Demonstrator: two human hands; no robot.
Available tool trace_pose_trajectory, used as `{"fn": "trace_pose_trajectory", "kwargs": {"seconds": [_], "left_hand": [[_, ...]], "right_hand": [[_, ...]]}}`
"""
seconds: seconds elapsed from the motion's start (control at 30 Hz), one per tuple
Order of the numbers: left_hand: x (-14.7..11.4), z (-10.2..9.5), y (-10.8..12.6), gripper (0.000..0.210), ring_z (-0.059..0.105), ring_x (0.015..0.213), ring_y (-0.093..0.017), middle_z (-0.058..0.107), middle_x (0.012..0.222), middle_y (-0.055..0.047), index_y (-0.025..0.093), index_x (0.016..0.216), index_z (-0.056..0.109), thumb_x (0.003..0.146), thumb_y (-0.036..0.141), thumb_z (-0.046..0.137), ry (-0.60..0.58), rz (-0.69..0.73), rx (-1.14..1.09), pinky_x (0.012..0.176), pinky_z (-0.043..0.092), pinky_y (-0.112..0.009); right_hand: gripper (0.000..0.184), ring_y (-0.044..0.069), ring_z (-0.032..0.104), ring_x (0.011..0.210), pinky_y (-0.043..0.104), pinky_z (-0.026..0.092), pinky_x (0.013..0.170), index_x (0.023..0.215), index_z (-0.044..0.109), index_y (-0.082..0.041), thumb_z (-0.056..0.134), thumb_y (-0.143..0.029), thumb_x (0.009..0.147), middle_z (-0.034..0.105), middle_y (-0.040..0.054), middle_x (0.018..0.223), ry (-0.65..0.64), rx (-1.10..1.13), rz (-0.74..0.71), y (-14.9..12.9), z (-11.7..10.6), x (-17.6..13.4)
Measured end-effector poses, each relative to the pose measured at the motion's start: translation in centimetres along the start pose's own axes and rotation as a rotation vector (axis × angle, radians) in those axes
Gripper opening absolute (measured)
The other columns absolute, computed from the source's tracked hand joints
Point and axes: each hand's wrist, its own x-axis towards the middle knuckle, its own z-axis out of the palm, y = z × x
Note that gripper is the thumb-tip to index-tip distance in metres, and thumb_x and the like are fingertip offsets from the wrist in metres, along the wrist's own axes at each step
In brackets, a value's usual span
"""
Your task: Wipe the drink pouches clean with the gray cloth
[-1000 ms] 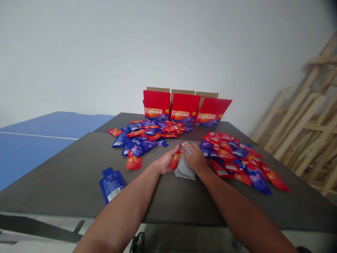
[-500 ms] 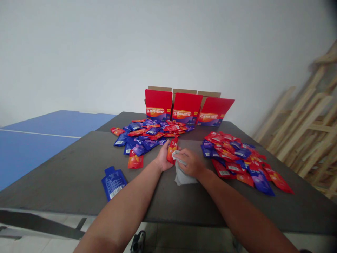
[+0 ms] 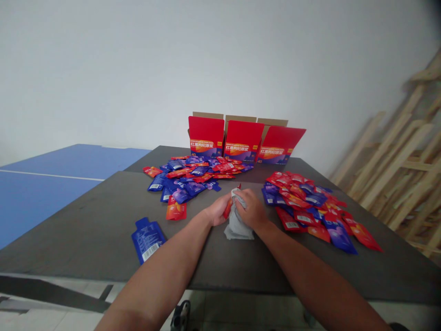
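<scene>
Pouch | long axis slants away, rightward | we grip it in left hand | our right hand clutches cloth against it

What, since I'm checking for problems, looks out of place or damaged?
One blue pouch looks stray, alone at the near left of the table, apart from the left heap and right heap. No spill or damage shows, though the grey cloth hides most of the red pouch in the left hand.
</scene>
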Motion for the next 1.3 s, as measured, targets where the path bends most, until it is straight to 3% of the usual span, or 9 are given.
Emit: {"fn": "trace_pose_trajectory", "kwargs": {"seconds": [0.13,0.3,0.43,0.5,0.63,0.73,0.97,1.13,1.3], "left_hand": [[0.0,-0.3,0.1,0.035,0.056,0.048,-0.012,0.063,0.059,-0.002,0.016,0.079,0.063,0.088,0.047,0.051,0.032,-0.039,0.059,0.048,0.042,-0.021],[-0.1,-0.9,0.6,0.033,0.042,0.038,-0.006,0.052,0.053,0.002,0.015,0.072,0.057,0.083,0.046,0.058,-0.014,-0.136,0.014,0.033,0.02,-0.016],[-0.4,-1.3,1.2,0.03,0.04,0.038,-0.006,0.044,0.05,0.002,0.013,0.071,0.056,0.084,0.04,0.052,-0.078,-0.173,-0.118,0.034,0.023,-0.015],[-0.4,-1.4,1.5,0.026,0.044,0.041,-0.007,0.047,0.052,0.001,0.012,0.078,0.059,0.085,0.036,0.052,-0.084,-0.085,-0.168,0.035,0.029,-0.016],[0.0,-1.5,2.1,0.009,0.057,0.05,-0.009,0.062,0.066,-0.001,0.014,0.091,0.061,0.082,0.015,0.059,0.133,0.227,-0.24,0.046,0.044,-0.018],[0.4,-1.6,2.3,0.007,0.061,0.054,-0.01,0.065,0.07,-0.003,0.012,0.089,0.06,0.084,0.01,0.056,0.256,0.305,-0.297,0.056,0.051,-0.02],[0.8,-1.6,2.0,0.02,0.069,0.076,-0.019,0.07,0.09,-0.011,0.012,0.105,0.061,0.089,0.016,0.049,0.19,0.359,-0.278,0.073,0.056,-0.034],[0.7,-1.1,1.2,0.024,0.068,0.08,-0.019,0.069,0.1,-0.012,0.013,0.109,0.063,0.09,0.024,0.052,0.094,0.348,-0.177,0.076,0.054,-0.033],[0.3,-0.7,0.6,0.025,0.068,0.077,-0.017,0.07,0.1,-0.011,0.014,0.108,0.063,0.089,0.029,0.056,0.003,0.293,-0.061,0.075,0.053,-0.029]], "right_hand": [[0.027,0.024,0.058,0.1,0.04,0.048,0.092,0.109,0.062,-0.019,0.048,-0.026,0.088,0.062,0.0106,0.103,0.11,0.001,0.177,1.2,0.1,0.4],[0.029,0.024,0.06,0.097,0.041,0.046,0.09,0.102,0.063,-0.016,0.048,-0.033,0.084,0.066,0.0112,0.101,0.181,0.084,0.397,3.0,0.3,0.7],[0.028,0.024,0.062,0.085,0.038,0.049,0.081,0.093,0.065,-0.016,0.051,-0.036,0.079,0.07,0.0089,0.089,0.134,0.173,0.592,3.9,0.2,0.8],[0.027,0.024,0.062,0.082,0.037,0.049,0.078,0.091,0.066,-0.017,0.052,-0.037,0.079,0.07,0.0079,0.086,0.142,0.175,0.619,3.9,0.1,0.9],[0.027,0.024,0.062,0.088,0.038,0.049,0.083,0.095,0.065,-0.017,0.052,-0.037,0.082,0.069,0.0085,0.092,0.204,0.136,0.503,3.2,-0.4,0.9],[0.025,0.023,0.061,0.094,0.039,0.048,0.088,0.1,0.066,-0.017,0.051,-0.032,0.085,0.066,0.0095,0.097,0.197,0.091,0.266,2.5,-0.6,0.7],[0.029,0.019,0.058,0.088,0.033,0.05,0.079,0.104,0.069,-0.024,0.058,-0.015,0.079,0.06,0.0068,0.097,-0.211,-0.031,-0.29,2.3,-1.3,-0.1],[0.028,0.019,0.058,0.092,0.033,0.048,0.082,0.103,0.069,-0.023,0.06,-0.013,0.078,0.061,0.0066,0.099,-0.305,-0.098,-0.27,2.4,-1.7,0.2],[0.025,0.02,0.057,0.09,0.032,0.048,0.081,0.105,0.068,-0.023,0.057,-0.02,0.083,0.061,0.007,0.097,-0.265,-0.227,-0.166,2.1,-1.7,0.4]]}}
